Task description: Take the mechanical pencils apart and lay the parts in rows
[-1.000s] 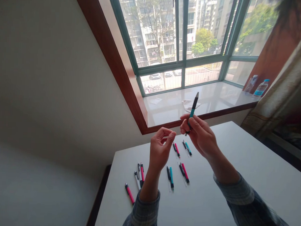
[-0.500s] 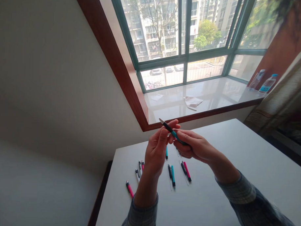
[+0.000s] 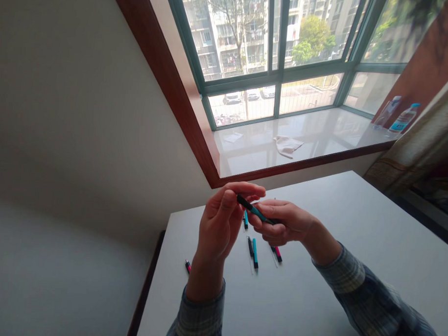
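My right hand (image 3: 284, 221) is closed on a teal and black pen (image 3: 257, 211), held slantwise over the table with its black end up to the left. My left hand (image 3: 220, 219) is at that upper end, thumb and bent fingers around it. The silver tip is hidden at the left fingers; whether it is still on the barrel I cannot tell. Under the hands, a teal pen part (image 3: 255, 252) lies beside a black part (image 3: 250, 246). A pink and black pen piece (image 3: 278, 254) is partly covered by my right hand.
The white table (image 3: 315, 298) meets the wall below a window sill (image 3: 246, 159). A crumpled cloth (image 3: 288, 145) and two plastic bottles, one with a blue cap (image 3: 405, 118), stand or lie on the sill. Another pink pen (image 3: 187, 266) lies left of my forearm.
My left hand has shifted left and now covers the pen's silver tip, which stuck out before. The pen has dropped slightly. My left forearm now hides several pens on the table.
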